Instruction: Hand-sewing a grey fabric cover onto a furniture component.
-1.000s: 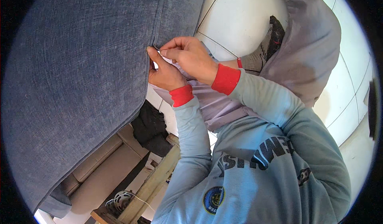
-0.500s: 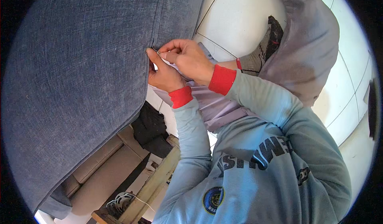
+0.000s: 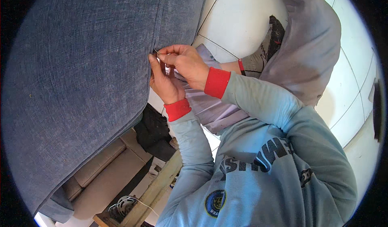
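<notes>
Both hands sit slightly lower than a second ago, right hand [image 3: 186,65] pinching a thin needle-like piece [image 3: 156,51] at the edge of the blue fabric [image 3: 89,65], left hand [image 3: 165,83] alongside, grip unclear; likely mid-stitch, next move calling for fine control

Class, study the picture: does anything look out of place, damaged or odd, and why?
Nothing looks spilled. A dark cloth lies crumpled near the edge of the blue upholstery, looking dropped rather than folded, and a pale cord trails loosely over the wooden beam, which looks untidy.
</notes>
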A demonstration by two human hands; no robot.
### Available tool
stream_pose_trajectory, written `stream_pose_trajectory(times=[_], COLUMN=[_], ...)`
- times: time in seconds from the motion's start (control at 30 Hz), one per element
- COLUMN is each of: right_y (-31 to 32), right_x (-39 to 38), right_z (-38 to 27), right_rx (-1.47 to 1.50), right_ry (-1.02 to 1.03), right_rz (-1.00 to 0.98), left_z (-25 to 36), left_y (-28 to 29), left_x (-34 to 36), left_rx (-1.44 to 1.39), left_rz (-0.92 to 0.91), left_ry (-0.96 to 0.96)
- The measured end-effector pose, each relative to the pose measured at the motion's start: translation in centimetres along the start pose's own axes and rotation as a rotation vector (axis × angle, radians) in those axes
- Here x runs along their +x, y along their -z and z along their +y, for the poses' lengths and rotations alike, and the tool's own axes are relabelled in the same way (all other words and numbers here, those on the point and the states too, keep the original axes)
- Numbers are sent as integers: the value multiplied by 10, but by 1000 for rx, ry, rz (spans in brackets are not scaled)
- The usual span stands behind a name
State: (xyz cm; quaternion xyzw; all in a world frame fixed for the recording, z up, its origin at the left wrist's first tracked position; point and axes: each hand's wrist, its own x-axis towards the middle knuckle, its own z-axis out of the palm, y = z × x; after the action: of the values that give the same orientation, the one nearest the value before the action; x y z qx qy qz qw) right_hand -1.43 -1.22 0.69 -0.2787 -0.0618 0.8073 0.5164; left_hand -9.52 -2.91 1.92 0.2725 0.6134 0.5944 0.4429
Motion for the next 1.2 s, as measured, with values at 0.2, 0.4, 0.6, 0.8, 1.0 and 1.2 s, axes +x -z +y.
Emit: stream_pose_trajectory(times=[0.2, 0.4, 0.6, 0.8, 1.0, 1.2], right_y=[-3, -1, 1, 0, 1, 3], right_x=[-2, -5, -2, -5, -5, -5], right_z=[5, 3, 7, -1, 1, 0], right_rx=[1, -34, -69, 0, 35, 47], right_ry=[68, 64, 86, 21, -5, -12], right_rz=[44, 87, 112, 72, 40, 40], left_z=[3, 2, -4, -3, -4, 9], left_y=[-1, -5, -2, -4, 6, -7], left_x=[-3, -2, 4, 3, 7, -4], left_rx=[-57, -48, -41, -108, -171, -196], left_rz=[-36, -102, -42, -47, -90, -75], left_ry=[6, -53, -27, -16, 52, 111])
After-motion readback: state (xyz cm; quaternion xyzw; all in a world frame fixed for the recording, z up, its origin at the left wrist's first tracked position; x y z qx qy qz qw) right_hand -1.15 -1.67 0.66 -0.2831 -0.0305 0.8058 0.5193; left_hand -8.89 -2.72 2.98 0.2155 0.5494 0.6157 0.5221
